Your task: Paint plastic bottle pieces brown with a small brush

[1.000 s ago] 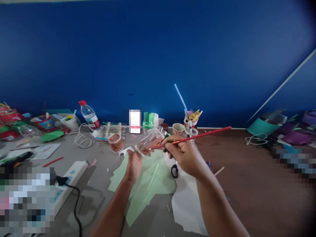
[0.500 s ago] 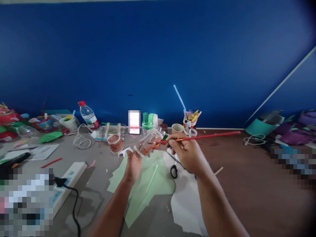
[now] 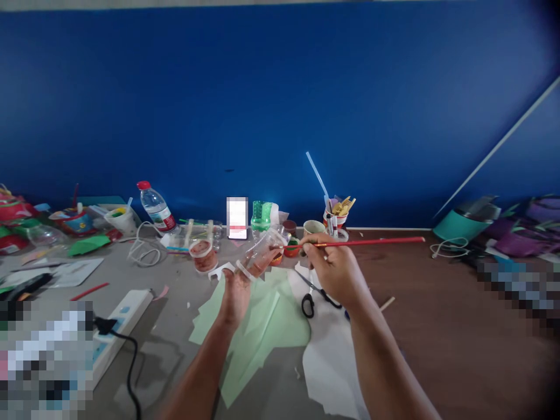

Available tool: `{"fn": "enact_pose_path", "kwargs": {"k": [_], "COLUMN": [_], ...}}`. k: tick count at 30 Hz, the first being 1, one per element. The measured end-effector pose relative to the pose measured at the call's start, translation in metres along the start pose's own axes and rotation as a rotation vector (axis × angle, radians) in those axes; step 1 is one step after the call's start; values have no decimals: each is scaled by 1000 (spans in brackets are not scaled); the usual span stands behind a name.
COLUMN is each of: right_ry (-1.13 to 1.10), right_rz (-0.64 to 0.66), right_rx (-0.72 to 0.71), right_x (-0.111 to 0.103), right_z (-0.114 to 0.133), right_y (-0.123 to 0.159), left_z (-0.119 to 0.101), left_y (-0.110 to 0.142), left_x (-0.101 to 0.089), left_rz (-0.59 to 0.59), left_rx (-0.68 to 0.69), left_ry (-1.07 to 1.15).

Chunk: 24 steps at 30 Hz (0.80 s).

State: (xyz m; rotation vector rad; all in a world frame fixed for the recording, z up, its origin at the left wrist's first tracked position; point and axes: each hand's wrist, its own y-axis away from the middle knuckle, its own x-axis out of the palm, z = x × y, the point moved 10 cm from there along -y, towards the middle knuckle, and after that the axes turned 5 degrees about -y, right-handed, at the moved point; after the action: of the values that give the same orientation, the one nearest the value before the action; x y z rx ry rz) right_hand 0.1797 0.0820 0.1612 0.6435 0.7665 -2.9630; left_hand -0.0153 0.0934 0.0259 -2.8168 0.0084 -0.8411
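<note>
My left hand (image 3: 236,294) is closed round the lower end of a clear plastic bottle piece (image 3: 261,254), which leans up to the right and has a whitish rim. In my right hand (image 3: 330,265) is a long red paintbrush (image 3: 376,241), pinched near its bristle end, its handle pointing right. The brush tip is at the side of the plastic piece; whether it touches is hard to see. Below my hands lie green paper sheets (image 3: 280,326), white paper (image 3: 328,373) and black-handled scissors (image 3: 308,305), the latter partly behind my right hand.
A reddish-stained plastic cup (image 3: 204,259), a phone (image 3: 237,219), a green bottle piece (image 3: 261,216), a paper cup (image 3: 314,228) and a cup of wooden utensils (image 3: 336,219) line the back. To the left are a water bottle (image 3: 156,210) and a power strip (image 3: 120,326).
My right hand and the paintbrush have shifted slightly, with the brush tip moving a little right along the plastic piece. My left hand keeps its hold almost unmoved.
</note>
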Motion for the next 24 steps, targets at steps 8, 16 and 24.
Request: {"fn": "enact_pose_path", "kwargs": {"k": [8, 16, 24], "right_ry": [-25, -40, 6], "right_rz": [32, -33, -68], "right_rx": [-4, 27, 10], "right_x": [6, -7, -10], "right_z": [-1, -4, -5], "right_y": [1, 1, -2], "left_z": [-1, -1, 1], "left_y": [0, -1, -1], "left_x": [2, -3, -10], "left_rz": [-1, -30, -65], "left_rx": [-8, 8, -4], "left_ry": [17, 0, 37]}}
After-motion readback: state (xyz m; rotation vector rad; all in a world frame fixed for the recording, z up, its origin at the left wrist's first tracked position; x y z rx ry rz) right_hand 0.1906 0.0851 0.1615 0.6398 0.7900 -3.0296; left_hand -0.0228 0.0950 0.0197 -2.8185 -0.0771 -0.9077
